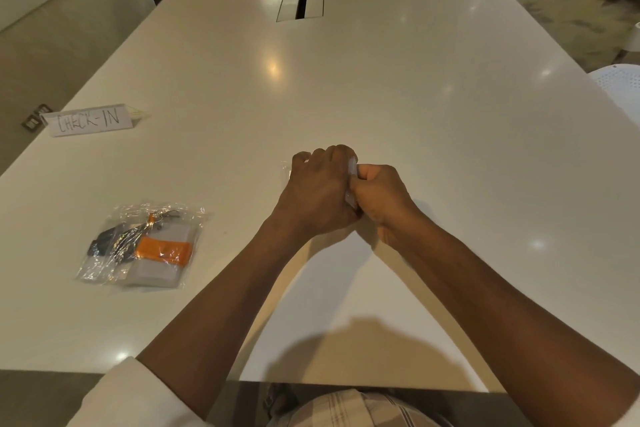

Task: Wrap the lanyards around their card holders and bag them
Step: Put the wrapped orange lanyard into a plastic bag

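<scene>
Both hands met over the middle of the white desk (415, 97), a little toward its near edge. The left hand (317, 189) lay curled over a pale, clear-looking item (350, 184), of which only a thin strip showed between the two hands; whether it was a card holder or a bag could not be told. The right hand (379, 196) was fisted, its fingers pinching that same item. Near the desk's left edge lay a clear bag (142, 246) holding card holders, one wrapped in an orange lanyard (164, 250). Farther along that edge stood a folded "CHECK-IN" sign (88, 120).
</scene>
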Action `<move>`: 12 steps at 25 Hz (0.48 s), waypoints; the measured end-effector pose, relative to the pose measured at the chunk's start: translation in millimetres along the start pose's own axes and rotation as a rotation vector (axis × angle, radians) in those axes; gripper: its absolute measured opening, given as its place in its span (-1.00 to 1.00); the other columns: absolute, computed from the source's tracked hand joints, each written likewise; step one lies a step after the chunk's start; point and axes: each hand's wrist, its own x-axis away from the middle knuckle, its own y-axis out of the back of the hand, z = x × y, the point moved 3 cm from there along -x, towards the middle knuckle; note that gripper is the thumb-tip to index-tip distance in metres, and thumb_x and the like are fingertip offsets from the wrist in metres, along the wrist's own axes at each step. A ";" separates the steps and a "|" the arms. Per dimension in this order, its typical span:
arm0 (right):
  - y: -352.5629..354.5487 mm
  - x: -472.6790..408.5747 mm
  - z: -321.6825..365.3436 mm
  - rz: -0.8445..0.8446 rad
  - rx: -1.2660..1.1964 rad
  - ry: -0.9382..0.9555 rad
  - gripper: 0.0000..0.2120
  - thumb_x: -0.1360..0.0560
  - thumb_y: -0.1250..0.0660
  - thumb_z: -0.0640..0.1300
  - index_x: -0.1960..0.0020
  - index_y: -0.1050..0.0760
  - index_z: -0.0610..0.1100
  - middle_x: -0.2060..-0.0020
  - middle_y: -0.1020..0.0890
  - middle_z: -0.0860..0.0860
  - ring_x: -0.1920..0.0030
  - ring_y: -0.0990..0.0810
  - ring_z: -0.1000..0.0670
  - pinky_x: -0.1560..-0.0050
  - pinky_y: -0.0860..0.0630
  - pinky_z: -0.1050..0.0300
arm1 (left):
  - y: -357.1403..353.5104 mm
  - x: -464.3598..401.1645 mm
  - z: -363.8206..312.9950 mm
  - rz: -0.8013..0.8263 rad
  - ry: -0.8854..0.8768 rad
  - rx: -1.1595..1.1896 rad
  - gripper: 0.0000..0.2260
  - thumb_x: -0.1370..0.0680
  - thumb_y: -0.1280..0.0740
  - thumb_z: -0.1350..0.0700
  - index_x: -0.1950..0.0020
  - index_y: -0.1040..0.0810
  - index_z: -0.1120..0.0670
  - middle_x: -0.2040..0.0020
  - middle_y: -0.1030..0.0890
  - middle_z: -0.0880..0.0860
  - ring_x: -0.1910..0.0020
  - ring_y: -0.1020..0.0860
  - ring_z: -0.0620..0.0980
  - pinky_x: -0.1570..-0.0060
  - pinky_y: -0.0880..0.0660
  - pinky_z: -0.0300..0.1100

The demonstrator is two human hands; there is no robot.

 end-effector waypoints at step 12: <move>14.9 -6.0 23.1 0.220 0.226 0.207 -0.73 -0.51 -0.25 -0.01 0.11 -0.65 -0.15 0.19 -0.69 -0.17 0.20 -0.61 -0.03 0.09 -0.49 0.02 | 22.1 -4.6 12.7 0.049 0.089 0.309 -0.42 -0.34 -0.37 -0.16 -0.30 -0.41 0.04 -0.12 -0.60 -0.05 -0.09 -0.58 -0.02 -0.17 -0.47 0.02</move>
